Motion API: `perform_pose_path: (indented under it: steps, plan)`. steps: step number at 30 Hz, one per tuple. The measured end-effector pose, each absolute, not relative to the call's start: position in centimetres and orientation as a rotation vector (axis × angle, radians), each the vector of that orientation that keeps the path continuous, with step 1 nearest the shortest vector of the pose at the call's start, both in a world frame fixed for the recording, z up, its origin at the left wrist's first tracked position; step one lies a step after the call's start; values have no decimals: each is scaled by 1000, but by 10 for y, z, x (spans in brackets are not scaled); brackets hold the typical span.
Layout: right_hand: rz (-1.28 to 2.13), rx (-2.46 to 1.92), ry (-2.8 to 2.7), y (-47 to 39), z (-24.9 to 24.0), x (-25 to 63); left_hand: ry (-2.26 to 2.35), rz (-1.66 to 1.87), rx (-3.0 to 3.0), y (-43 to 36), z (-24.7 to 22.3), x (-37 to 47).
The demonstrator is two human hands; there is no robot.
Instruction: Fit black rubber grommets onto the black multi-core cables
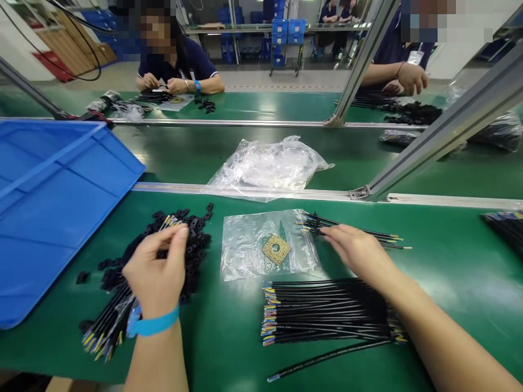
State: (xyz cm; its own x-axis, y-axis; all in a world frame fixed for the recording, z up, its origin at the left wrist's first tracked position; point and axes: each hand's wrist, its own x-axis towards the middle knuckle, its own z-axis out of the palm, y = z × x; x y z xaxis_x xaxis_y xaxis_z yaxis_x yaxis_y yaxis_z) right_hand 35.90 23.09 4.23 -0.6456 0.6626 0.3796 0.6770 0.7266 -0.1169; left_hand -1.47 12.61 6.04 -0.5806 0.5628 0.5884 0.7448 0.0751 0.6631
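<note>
Over the heap of small black parts [198,239] on the green desk [229,337], the left hand [157,267] hangs with thumb and fingertips drawn together — whether something small sits between them, I cannot tell. A blue wristband [157,325] circles that wrist, and a loose bundle of black cables [112,313] with coloured wire ends lies beneath, partly hidden by the hand.

The right hand [363,253] reaches to a few short cables [384,238] near the far edge, its fingertips bunched against the black pieces [315,224] at their left ends; its grip there cannot be made out. These cables lie just right of a flat clear bag [241,247], which bears a tan square pad [268,250] with a round hole.

Nearer, a neat row of black cables [322,310] runs under the right forearm, with one single cable [314,361] in front of it. Off to the left, a blue bin [61,201] stands tilted; beyond the desk's rail, crumpled clear plastic [269,163] lies — and farther back, a co-worker [196,60] handles something small.
</note>
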Motion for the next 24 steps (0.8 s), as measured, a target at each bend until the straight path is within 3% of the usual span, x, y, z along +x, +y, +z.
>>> perform_pose_path:
  steps: [4,8,12,24]
  plan:
    - [-137,-1057,-2450,231,43,359,-2307,-818,-1734,128,49,-23]
    - [239,-875,-2577,206,65,348,-2391,-513,-1667,132,33,-23]
    - [534,-819,-2808,188,69,334,-2362,-498,-1700,137,24,-23]
    - [842,-985,-2796,178,49,318,-2342,-793,-1705,135,39,-20]
